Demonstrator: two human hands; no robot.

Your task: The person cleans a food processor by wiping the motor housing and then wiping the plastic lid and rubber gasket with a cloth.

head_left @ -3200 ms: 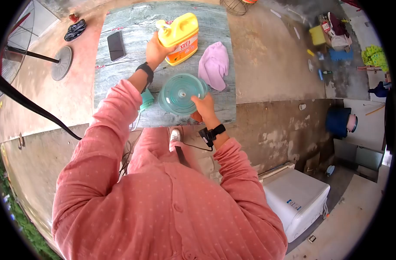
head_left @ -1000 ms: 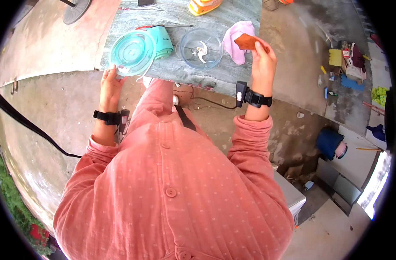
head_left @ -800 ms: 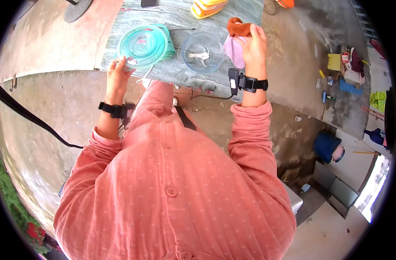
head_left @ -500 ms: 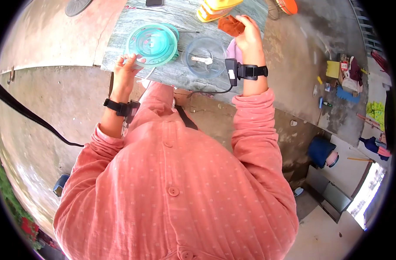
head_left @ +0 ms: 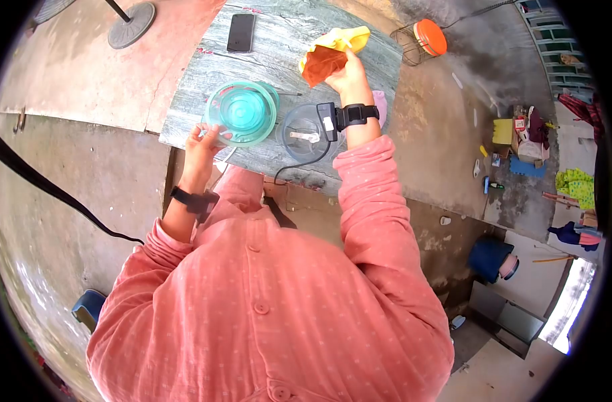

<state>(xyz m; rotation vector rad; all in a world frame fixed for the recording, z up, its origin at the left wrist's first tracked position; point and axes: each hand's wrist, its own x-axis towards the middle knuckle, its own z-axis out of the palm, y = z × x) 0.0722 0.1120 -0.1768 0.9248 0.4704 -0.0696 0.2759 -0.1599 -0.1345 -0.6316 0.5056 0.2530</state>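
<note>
On the far left, the left hand (head_left: 202,142) is nearly closed, and the near rim of a teal lid (head_left: 244,115) is pinched by its thumb and fingers; whether the lid is raised from the table (head_left: 185,119) cannot be told. Beyond the lid, a phone (head_left: 241,32) is laid flat. Just beside the lid, to its right, a clear bowl (head_left: 287,134) is stood open-topped, with a blade (head_left: 304,136) whose long axis is set roughly left to right. The bowl is placed bodyward of the right hand (head_left: 351,70), the nearer of the two (its right side is partly covered by the wrist box (head_left: 328,120)). By that hand, fingers bent shut, a brown cloth (head_left: 323,65) is gripped at its right edge. Behind the cloth, a yellow jug (head_left: 357,37) is partly hidden; farthest right, a lilac cloth (head_left: 381,107) is seen beside the wrist.
</note>
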